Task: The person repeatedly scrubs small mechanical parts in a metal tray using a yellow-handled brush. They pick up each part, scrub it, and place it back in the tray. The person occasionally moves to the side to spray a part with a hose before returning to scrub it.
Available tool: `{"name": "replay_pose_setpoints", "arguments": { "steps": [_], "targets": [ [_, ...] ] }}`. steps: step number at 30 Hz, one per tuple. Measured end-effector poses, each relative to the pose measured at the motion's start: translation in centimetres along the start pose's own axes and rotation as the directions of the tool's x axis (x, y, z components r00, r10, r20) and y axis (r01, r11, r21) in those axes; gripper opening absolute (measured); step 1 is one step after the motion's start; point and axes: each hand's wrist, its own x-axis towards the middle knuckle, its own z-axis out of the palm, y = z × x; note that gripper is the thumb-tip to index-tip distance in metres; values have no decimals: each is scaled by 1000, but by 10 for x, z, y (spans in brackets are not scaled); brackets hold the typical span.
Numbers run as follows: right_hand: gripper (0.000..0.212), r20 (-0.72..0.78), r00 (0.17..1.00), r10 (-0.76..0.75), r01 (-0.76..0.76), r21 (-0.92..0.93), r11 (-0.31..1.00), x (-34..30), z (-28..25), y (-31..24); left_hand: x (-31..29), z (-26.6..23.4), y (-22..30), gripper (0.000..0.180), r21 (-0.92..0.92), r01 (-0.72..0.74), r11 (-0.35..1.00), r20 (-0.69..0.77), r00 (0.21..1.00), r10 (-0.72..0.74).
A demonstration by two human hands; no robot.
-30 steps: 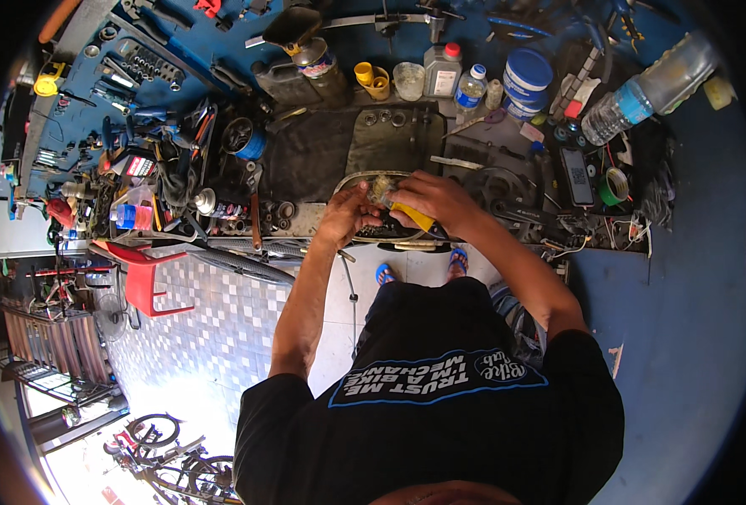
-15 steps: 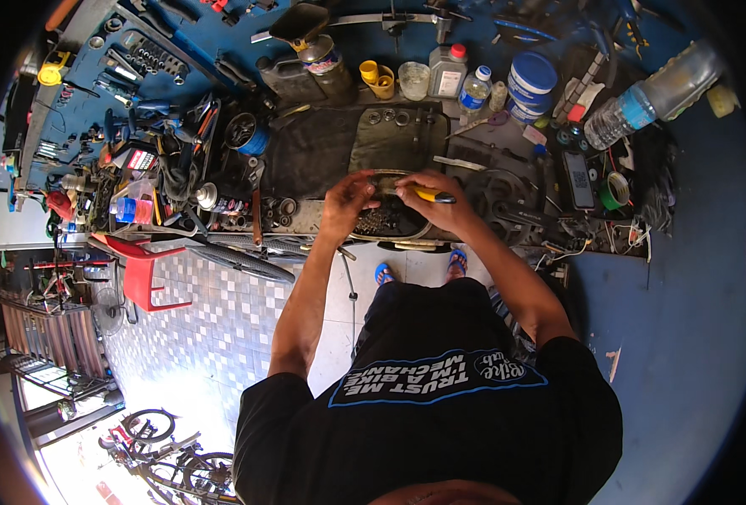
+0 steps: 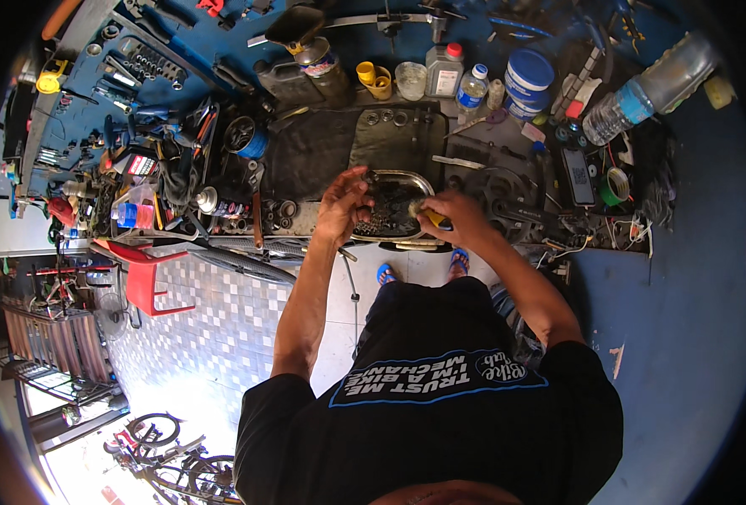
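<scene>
An oval metal tray (image 3: 428, 185) with a shiny rim lies on the bench in front of me, holding dark liquid and a toothed metal part, which looks like a bicycle cassette (image 3: 373, 224). Over the tray's left side, my left hand (image 3: 344, 206) is closed, its fingertips pinching a small dark part (image 3: 370, 178) whose kind I cannot make out. My right hand (image 3: 457, 212) grips a brush (image 3: 443, 223) by its yellow and black handle. The pale bristles point left, low over the tray's right side and apart from the left hand.
Right of the tray lie a crankset (image 3: 512, 210) and a phone (image 3: 577, 178). A dark mat (image 3: 314, 139) is behind, with bottles and a blue-white tub (image 3: 529, 76) along the wall. Tools and a spray can (image 3: 209, 200) crowd the left. A red chair (image 3: 144, 282) stands on the floor.
My right hand has moved right and nearer to me with the brush, away from the left hand, and the brush has dropped toward the tray. The left hand stays almost in place.
</scene>
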Motion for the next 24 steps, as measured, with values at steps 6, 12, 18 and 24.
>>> {"name": "replay_pose_setpoints", "arguments": {
  "steps": [6,12,18,24],
  "targets": [
    [20,-195,962,-190,194,1,981,22,-36,-28,2,5,4,32,11,221,975,-53,974,-221],
    [24,-170,855,-491,452,-221,864,41,-32,-32,11,4,-3,37,2,345,939,8,939,-345],
    [24,-177,974,-138,153,75,985,38,-19,-37,9,14,-2,39,179,81,980,12,996,-84],
    [30,-197,972,127,-54,338,940,45,-6,-27,12,10,5,43,431,-8,903,68,997,-24]
  ]
}}
